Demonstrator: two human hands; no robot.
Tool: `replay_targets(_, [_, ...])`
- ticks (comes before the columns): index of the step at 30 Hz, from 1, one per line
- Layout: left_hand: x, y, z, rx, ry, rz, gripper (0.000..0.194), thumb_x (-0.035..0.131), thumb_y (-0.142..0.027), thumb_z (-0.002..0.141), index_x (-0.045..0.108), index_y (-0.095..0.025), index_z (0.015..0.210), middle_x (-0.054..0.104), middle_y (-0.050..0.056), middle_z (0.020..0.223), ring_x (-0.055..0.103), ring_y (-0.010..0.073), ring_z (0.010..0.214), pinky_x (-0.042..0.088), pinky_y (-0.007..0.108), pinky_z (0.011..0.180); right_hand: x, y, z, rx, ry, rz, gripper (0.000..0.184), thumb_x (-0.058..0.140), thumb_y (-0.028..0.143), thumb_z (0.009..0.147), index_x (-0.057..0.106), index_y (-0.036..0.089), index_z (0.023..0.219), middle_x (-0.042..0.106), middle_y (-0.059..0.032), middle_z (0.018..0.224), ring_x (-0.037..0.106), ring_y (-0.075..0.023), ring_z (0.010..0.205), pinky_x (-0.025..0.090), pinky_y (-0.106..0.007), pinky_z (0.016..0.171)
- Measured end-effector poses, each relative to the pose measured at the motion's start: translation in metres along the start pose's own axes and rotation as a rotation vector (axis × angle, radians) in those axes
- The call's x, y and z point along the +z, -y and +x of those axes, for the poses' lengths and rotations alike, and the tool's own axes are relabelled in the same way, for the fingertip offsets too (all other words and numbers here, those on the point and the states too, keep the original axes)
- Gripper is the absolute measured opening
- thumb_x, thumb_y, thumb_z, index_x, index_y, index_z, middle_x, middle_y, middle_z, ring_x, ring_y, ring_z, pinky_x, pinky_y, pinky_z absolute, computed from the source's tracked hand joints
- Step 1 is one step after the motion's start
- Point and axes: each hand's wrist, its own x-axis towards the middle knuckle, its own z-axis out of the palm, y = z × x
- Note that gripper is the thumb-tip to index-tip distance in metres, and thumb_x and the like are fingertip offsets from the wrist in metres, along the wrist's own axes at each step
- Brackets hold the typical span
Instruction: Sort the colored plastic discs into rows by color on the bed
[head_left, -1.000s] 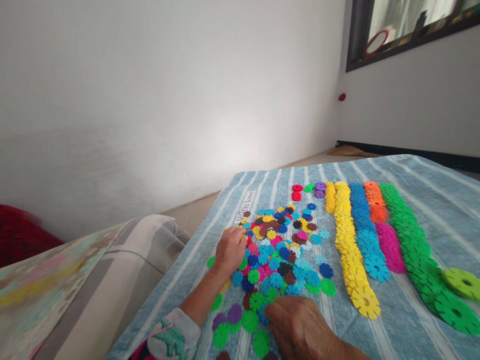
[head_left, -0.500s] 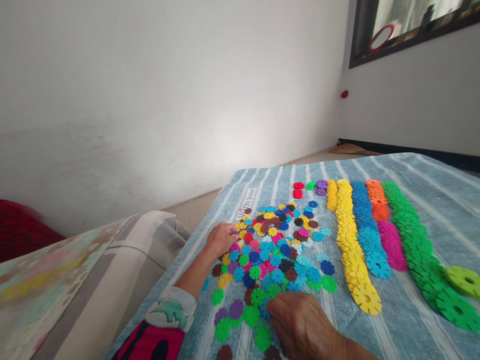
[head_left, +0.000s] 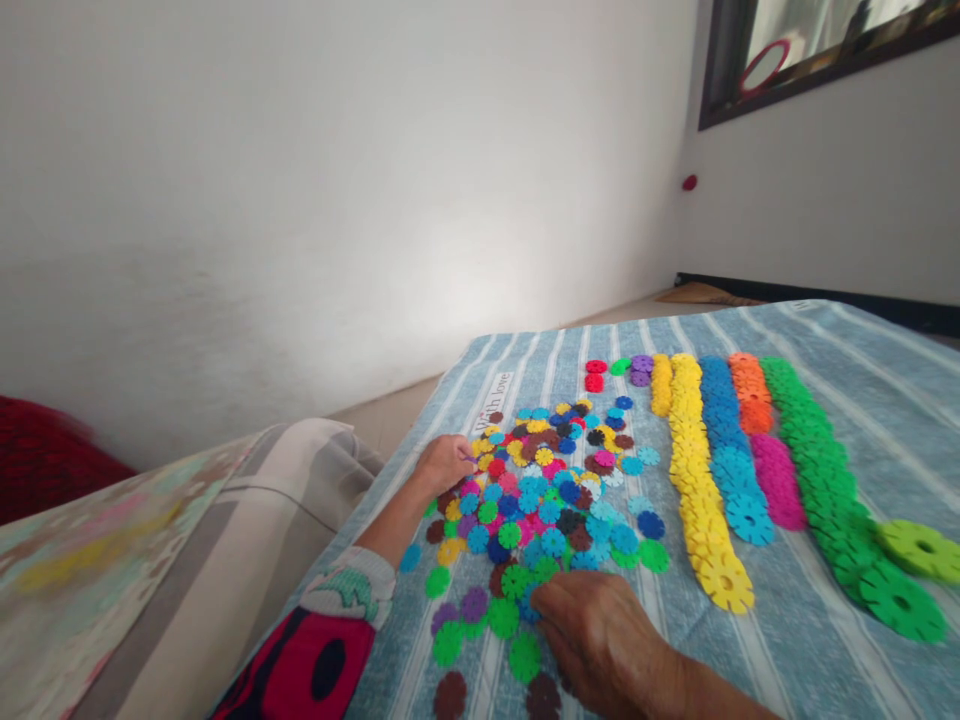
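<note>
My left hand (head_left: 444, 464) is at the left edge of a loose heap of notched plastic discs (head_left: 553, 540), its thumb and fingers pinched on a purple disc (head_left: 466, 456). The heap mixes blue, green, yellow, brown, pink and other colours. My right hand (head_left: 604, 635) lies low over the near side of the heap, fingers curled together. Its fingertips meet a blue disc (head_left: 527, 606), with green discs (head_left: 503, 618) beside it. Whatever the curled fingers hold is hidden.
Rows of overlapping discs sorted by colour run along the right: yellow (head_left: 697, 480), blue (head_left: 721, 400), orange (head_left: 750, 390), pink (head_left: 778, 480) and green (head_left: 817, 470). Two red discs (head_left: 595, 375) lie at the back. A striped cloth (head_left: 885, 420) covers the surface; a bed (head_left: 247, 500) stands left.
The view has tilted slightly. My left hand has shifted a little farther away, uncovering discs below it. My right hand stays nearly in place over the discs.
</note>
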Motion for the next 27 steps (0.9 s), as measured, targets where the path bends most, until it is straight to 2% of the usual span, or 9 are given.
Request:
replay_targets(4, [-0.002,-0.001,-0.001,-0.008,-0.038,-0.032,0.021,0.07,-0.024,0.054,0.069,-0.017,0.074,0.067,-0.001,0.068,0.061,0.0155,0.065,0.044,0.022,0.058,-0.001,0.001,0.0,0.004,0.0,-0.01,0.015,0.043,0.014,0.083,0.052,0.022,0.075,0.06,0.0006,0.066,0.054,-0.015,0.054,0.029,-0.029,0.049])
replay_targets(8, [-0.003,0.002,-0.005,0.004,-0.044,-0.062,0.017,0.07,-0.026,0.055,0.068,-0.016,0.069,0.065,-0.002,0.063,0.059,0.0141,0.061,0.043,0.022,0.055,-0.002,0.002,0.002,-0.007,-0.007,-0.022,0.013,0.043,0.015,0.082,0.051,0.022,0.075,0.06,0.0008,0.065,0.054,-0.0151,0.054,0.03,-0.028,0.049])
replay_targets(12, [-0.003,0.005,-0.01,0.013,-0.019,-0.232,0.02,0.069,-0.031,0.056,0.066,-0.015,0.066,0.063,-0.001,0.056,0.057,0.0131,0.053,0.043,0.023,0.053,-0.001,0.0,0.002,-0.007,0.012,-0.039,0.014,0.042,0.015,0.081,0.052,0.022,0.075,0.06,0.0004,0.065,0.054,-0.0155,0.054,0.03,-0.028,0.048])
replay_targets(15, [-0.008,0.0,-0.018,-0.016,-0.031,-0.386,0.022,0.071,-0.031,0.055,0.064,-0.014,0.067,0.062,-0.002,0.054,0.056,0.012,0.051,0.042,0.022,0.051,0.001,0.0,0.001,-0.001,0.017,-0.041,0.014,0.042,0.014,0.082,0.052,0.022,0.075,0.06,0.0,0.066,0.054,-0.0155,0.054,0.029,-0.028,0.048])
replay_targets(18, [-0.019,-0.013,-0.034,-0.06,-0.032,-0.449,0.024,0.072,-0.033,0.056,0.065,-0.014,0.07,0.062,-0.003,0.056,0.056,0.0113,0.051,0.041,0.021,0.05,0.001,0.0,0.0,0.003,0.025,-0.026,0.015,0.043,0.014,0.083,0.053,0.022,0.075,0.06,0.0002,0.066,0.053,-0.0151,0.054,0.029,-0.028,0.049])
replay_targets(22, [-0.029,-0.024,-0.061,-0.092,0.087,-0.513,0.027,0.072,-0.035,0.057,0.064,-0.015,0.073,0.061,-0.004,0.056,0.054,0.0104,0.052,0.041,0.021,0.05,-0.002,0.002,-0.001,0.016,0.036,0.0,0.016,0.042,0.015,0.085,0.054,0.021,0.076,0.06,0.0003,0.066,0.054,-0.015,0.055,0.03,-0.029,0.05])
replay_targets(27, [-0.021,-0.024,-0.092,-0.128,0.225,-0.554,0.026,0.071,-0.035,0.059,0.061,-0.016,0.073,0.057,-0.005,0.055,0.049,0.0089,0.049,0.036,0.021,0.048,-0.002,0.002,0.0,0.025,0.038,0.013,0.018,0.041,0.015,0.086,0.054,0.021,0.075,0.06,0.0002,0.066,0.054,-0.0149,0.054,0.031,-0.029,0.05])
